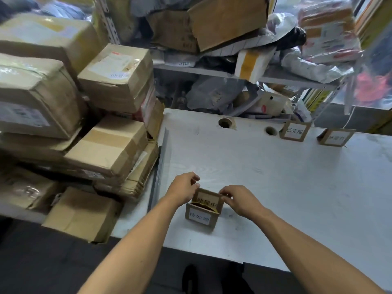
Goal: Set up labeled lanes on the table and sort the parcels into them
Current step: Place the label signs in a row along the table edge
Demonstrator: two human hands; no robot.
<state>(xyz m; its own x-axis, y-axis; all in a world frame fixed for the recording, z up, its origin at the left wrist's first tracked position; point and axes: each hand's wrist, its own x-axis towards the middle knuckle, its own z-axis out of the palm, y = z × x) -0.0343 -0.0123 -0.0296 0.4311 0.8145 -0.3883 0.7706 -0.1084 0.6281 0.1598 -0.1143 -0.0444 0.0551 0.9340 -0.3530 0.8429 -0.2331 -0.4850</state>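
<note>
Two small cardboard label stands sit one behind the other near the front of the white table. The front label stand carries a white paper with black writing. My left hand and my right hand pinch the left and right top corners of the rear label stand. Two more label stands stand at the table's far side, one near a cable hole and another to its right. Taped cardboard parcels are stacked to the left.
A metal shelf behind the table holds bags, cartons and soft mailers. A carton lies low at the front left. Two round cable holes mark the table's back edge. A grey metal strip lies along the table's left edge.
</note>
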